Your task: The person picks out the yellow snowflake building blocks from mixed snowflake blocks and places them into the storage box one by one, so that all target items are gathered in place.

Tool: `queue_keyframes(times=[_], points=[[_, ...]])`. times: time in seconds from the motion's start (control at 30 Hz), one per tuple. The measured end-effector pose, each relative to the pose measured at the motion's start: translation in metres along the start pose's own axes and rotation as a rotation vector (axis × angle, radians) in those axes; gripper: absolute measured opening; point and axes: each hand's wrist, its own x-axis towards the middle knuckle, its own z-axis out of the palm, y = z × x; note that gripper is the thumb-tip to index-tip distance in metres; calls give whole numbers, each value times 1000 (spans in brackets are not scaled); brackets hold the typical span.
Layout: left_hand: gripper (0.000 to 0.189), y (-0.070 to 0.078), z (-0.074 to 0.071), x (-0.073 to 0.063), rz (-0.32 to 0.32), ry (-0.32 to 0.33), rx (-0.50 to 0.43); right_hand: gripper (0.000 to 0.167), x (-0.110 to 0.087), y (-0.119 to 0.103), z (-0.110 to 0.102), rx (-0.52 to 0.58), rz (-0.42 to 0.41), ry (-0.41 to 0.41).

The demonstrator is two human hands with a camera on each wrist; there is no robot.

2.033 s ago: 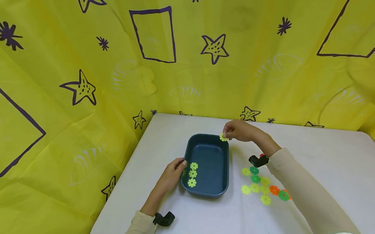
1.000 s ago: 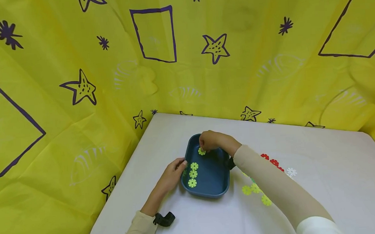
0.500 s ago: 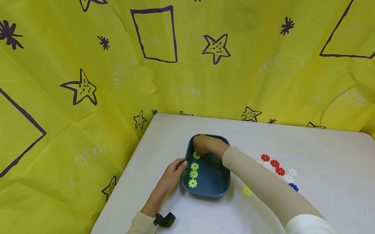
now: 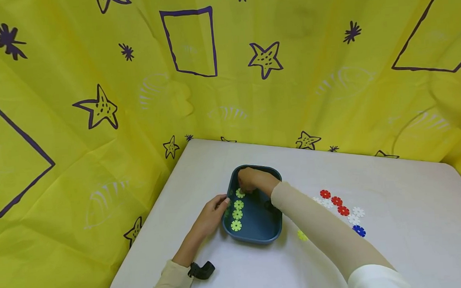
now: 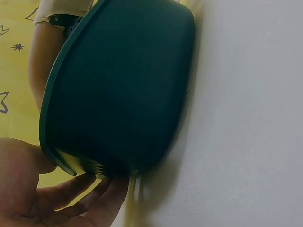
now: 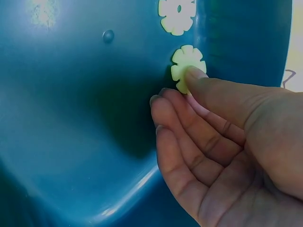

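A dark blue-green tub (image 4: 260, 225) stands on the table, with three yellow flower-shaped discs (image 4: 237, 214) lined up along its left side. My left hand (image 4: 210, 214) grips the tub's left rim; the left wrist view shows the thumb at the rim and fingers against the outer wall (image 5: 118, 94). Inside the tub's far left part, my right hand (image 4: 252, 179) pinches a fourth yellow disc (image 6: 182, 61) between thumb and forefinger, low over the floor. Its other fingers are curled beside it. Another yellow disc (image 6: 177, 16) of the row lies just beyond in the right wrist view.
Right of the tub lie several red discs (image 4: 337, 201), white discs (image 4: 353, 219) and a blue disc (image 4: 359, 230). A yellow disc (image 4: 302, 235) peeks out beside the right sleeve (image 4: 325, 230), which hides others. A yellow patterned cloth (image 4: 228, 96) hangs behind the white table (image 4: 414, 208).
My right hand has carried the yellow disc from the tub's far right rim down to the head of the row, then slightly nearer to it. My left hand keeps its grip on the rim.
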Motion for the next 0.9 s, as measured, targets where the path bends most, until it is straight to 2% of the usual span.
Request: queue_keyframes(times=[0.9], points=[[50, 0, 0, 1, 3, 1, 3, 17, -3, -5, 3, 16, -2, -5]])
